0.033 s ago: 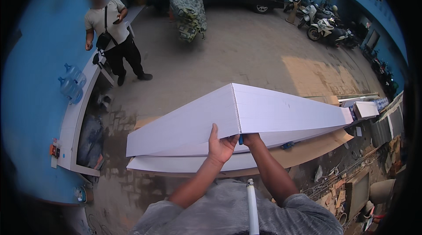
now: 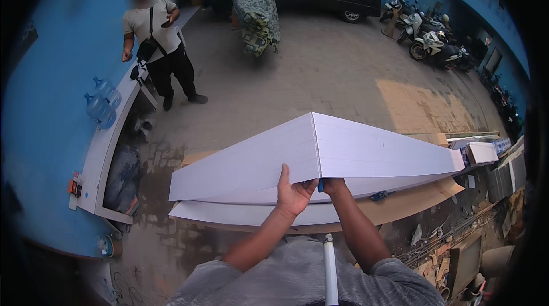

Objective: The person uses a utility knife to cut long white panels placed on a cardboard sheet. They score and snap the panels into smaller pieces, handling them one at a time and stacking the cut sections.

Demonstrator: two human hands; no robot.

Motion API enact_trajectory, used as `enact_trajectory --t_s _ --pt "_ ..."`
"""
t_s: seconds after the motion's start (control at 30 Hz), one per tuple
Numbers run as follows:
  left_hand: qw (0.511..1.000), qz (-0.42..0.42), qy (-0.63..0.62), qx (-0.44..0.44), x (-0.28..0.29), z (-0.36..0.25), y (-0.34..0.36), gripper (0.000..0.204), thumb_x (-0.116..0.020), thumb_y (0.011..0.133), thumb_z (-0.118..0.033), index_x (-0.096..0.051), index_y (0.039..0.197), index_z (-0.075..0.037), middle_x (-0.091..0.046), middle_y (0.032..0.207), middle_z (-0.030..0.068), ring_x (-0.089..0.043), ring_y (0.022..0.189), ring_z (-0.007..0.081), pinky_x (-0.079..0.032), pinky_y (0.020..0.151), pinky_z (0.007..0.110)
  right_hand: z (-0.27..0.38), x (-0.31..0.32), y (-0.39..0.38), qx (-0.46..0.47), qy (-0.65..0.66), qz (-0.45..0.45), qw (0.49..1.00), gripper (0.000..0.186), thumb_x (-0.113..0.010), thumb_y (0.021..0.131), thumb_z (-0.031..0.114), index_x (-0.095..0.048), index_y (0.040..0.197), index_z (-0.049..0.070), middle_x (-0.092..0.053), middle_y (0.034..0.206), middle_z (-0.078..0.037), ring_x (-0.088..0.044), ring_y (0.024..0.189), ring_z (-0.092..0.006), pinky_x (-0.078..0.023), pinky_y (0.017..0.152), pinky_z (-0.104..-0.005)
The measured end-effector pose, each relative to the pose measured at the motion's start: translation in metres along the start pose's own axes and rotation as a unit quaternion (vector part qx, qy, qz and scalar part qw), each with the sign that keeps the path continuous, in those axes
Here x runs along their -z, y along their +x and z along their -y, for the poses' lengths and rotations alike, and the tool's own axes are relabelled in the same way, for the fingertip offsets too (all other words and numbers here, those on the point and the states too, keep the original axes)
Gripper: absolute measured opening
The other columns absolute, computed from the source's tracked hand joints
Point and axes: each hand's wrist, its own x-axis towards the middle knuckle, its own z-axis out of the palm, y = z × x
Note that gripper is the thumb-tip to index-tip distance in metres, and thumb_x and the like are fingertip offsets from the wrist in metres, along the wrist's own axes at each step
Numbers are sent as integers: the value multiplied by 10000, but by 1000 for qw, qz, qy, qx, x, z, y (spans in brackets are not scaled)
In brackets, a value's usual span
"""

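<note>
Your left hand (image 2: 293,194) presses its fingers, slightly spread, flat against the near face of a folded white panel (image 2: 320,160), thumb hooked at its lower edge. Your right hand (image 2: 331,185) is mostly hidden under the fold; it seems to be closed around something blue, but you cannot tell its grip for sure. The panel's crease points upward, both wings sloping down over another white sheet (image 2: 240,214) on a brown board (image 2: 412,203). Beyond lies open paved ground (image 2: 331,77); a person (image 2: 157,48) stands well apart at far left, motorbikes (image 2: 429,37) at far right.
</note>
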Motion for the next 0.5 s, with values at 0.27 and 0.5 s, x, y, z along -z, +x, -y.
enact_trajectory --t_s 0.27,0.5 --pt "996 -60 34 -54 8 -14 8 600 -600 1122 -527 -519 1501 -70 -667 1387 152 -736 1213 310 -681 1018 465 5 -4 20 12 -33 13 999 538 -608 1087 520 -622 1464 136 -735 1283 -67 -720 1146 -230 -621 889 -425" --pt "998 -44 26 -48 -2 -11 8 568 -567 1138 -525 -538 1479 -72 -686 1371 120 -735 1216 275 -684 1013 455 5 4 36 36 -33 40 998 612 -579 1088 553 -627 1474 81 -740 1337 -96 -728 1185 -257 -632 935 -432"
